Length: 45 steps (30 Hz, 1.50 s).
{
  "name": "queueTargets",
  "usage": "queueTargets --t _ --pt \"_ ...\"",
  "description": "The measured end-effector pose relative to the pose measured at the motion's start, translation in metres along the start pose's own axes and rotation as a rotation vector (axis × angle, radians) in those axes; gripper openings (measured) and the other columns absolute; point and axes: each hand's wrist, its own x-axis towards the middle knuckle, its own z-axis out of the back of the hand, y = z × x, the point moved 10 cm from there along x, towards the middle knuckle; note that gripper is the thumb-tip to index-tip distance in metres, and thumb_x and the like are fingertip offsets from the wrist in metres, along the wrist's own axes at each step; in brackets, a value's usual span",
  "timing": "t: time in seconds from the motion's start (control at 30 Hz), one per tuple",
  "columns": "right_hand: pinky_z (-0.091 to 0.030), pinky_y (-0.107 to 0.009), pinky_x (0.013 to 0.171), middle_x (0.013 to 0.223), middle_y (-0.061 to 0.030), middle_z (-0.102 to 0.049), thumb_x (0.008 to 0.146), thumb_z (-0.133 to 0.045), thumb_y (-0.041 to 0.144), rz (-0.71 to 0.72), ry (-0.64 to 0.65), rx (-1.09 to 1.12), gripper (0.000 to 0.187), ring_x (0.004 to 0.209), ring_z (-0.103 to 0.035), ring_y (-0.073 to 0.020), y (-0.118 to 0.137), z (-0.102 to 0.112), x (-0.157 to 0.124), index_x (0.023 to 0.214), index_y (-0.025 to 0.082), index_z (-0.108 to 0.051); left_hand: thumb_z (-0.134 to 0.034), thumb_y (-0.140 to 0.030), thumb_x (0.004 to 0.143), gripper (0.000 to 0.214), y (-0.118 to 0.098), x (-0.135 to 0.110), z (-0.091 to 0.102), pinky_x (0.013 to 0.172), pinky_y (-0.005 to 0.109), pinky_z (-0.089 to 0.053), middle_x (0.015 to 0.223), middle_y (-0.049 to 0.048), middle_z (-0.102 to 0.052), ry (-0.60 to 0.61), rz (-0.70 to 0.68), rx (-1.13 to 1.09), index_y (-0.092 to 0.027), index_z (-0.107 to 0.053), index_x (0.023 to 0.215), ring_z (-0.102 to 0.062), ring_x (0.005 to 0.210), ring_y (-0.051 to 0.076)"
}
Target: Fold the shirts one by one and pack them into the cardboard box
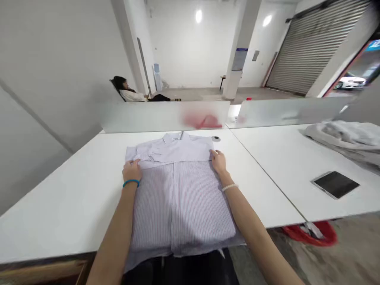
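Observation:
A striped light shirt lies on the white table, collar away from me, its lower part hanging over the near edge. The sleeves are folded across the chest. My left hand, with a blue wristband, pinches the folded edge at the shirt's left side. My right hand, with a white bead bracelet, rests with fingers bent on the shirt's right edge, holding the fabric there.
A dark tablet lies on the adjoining table at right, with a heap of grey-white cloth behind it. Frosted dividers stand along the far edge. A red basin sits on the floor. A person reclines in the background.

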Motion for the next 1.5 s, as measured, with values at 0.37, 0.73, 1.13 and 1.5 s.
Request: queueTargets --t 0.37,0.73,1.13,1.5 --pt "-0.045 -0.034 0.090 0.106 -0.0135 -0.055 0.075 -0.034 0.004 -0.086 -0.059 0.074 0.046 0.097 -0.057 -0.0218 -0.021 0.013 0.006 0.108 0.013 -0.065 -0.041 -0.017 0.080 0.025 0.011 0.002 0.020 0.095 0.035 -0.041 0.099 0.0085 -0.064 -0.163 0.056 -0.167 -0.017 -0.064 0.088 -0.055 0.102 0.022" --pt "-0.036 -0.039 0.098 0.108 -0.0145 -0.058 0.076 -0.039 0.006 -0.120 -0.009 0.118 0.041 0.105 -0.053 -0.0254 -0.017 0.005 0.000 0.101 0.015 -0.070 -0.044 -0.012 0.075 0.020 0.027 -0.006 0.021 0.089 0.044 -0.042 0.089 0.0119 -0.057 -0.128 0.153 -0.131 -0.016 -0.062 0.083 -0.054 0.096 0.029" --pt "-0.046 -0.035 0.092 0.116 -0.0108 -0.061 0.079 -0.042 0.023 -0.251 0.045 0.508 0.045 0.100 -0.060 -0.0176 -0.040 0.032 -0.006 0.120 0.015 -0.058 -0.056 -0.028 0.080 0.034 0.001 -0.115 0.107 0.109 0.049 -0.030 0.124 0.0095 -0.057 -0.175 -0.013 -0.504 -0.017 -0.058 0.112 -0.045 0.124 0.027" --pt "-0.055 -0.041 0.075 0.082 -0.0031 -0.072 0.071 -0.068 0.053 -0.015 0.428 1.161 0.024 0.076 -0.068 -0.0216 -0.059 0.171 -0.220 0.074 0.030 -0.071 -0.060 -0.056 0.071 0.037 0.113 -0.373 0.031 0.107 0.042 -0.038 0.120 -0.0018 -0.065 0.398 0.688 -1.091 -0.047 -0.064 0.106 -0.054 0.119 0.028"
